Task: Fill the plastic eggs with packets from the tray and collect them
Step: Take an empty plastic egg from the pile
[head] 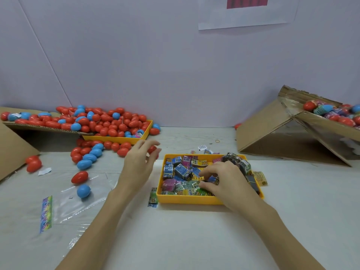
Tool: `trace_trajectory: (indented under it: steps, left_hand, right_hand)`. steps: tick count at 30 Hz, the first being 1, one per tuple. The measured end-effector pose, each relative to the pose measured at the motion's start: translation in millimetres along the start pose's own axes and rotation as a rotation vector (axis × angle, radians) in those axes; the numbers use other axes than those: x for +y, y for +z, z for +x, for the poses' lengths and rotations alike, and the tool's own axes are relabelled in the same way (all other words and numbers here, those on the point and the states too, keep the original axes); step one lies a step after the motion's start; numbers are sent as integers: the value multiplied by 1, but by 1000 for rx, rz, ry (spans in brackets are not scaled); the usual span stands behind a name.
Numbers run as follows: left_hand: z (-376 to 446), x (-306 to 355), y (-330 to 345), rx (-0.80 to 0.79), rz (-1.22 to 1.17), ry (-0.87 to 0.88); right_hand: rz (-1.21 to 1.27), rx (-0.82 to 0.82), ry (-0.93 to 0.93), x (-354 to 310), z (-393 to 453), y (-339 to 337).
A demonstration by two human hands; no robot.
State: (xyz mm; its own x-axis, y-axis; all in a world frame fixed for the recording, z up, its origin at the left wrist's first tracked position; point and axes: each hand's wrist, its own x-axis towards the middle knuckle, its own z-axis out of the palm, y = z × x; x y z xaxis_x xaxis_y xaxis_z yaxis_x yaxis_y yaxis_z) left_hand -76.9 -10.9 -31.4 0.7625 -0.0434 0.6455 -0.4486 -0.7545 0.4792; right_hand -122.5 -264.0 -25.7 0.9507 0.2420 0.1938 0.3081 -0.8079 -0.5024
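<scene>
Right hand (pixel 224 178) down in yellow tray (pixel 194 199), fingers curled among packets (pixel 181 170); whether one is pinched cannot be told. Left hand (pixel 139 162) just left of tray, above desk (pixel 194 240), fingers spread loose, holding nothing. Red and blue eggs (pixel 109 123) heaped far left of tray. Filled eggs in box (pixel 276 131), far right of tray.

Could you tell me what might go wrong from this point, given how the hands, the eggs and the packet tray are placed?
1. The right hand digs into the crowded packet tray; packets already lie outside its rim, so more may spill.
2. The left hand reaches among loose eggs on the table; a nudge could roll them away.
3. The egg tray is heaped above its rim, so eggs may slide off.
</scene>
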Motion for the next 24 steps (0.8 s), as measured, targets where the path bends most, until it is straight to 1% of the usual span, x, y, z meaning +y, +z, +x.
trace_trajectory:
  steps: [2,3,5,6,7,10,14,18,20,24]
  left_hand:
    - [-2,15,5,0,-172,-5]
    - [-3,23,7,-11,-279,-46]
    - [-5,36,9,-86,-510,-170]
    - [-6,42,10,-133,-589,-201]
    - [-7,46,10,-174,-625,-196]
    - [-10,56,13,-286,-663,-135]
    - [-15,65,14,-416,-768,-187]
    - [-16,67,13,-409,-634,-133]
    - [-15,68,12,-380,-586,-155]
    - [-16,70,14,-391,-631,-214]
  right_hand:
    - [62,-19,37,0,0,-1]
    - [85,-20,43,0,0,-1]
    - [99,-11,47,0,0,1]
    - [102,0,48,1,0,2]
    - [108,13,48,1,0,3]
    - [149,88,37,3,0,3]
    - [298,241,62,3,1,-1]
    - [553,296,122,3,1,-5]
    - [651,306,127,3,1,-6]
    - [698,272,100,3,0,-6]
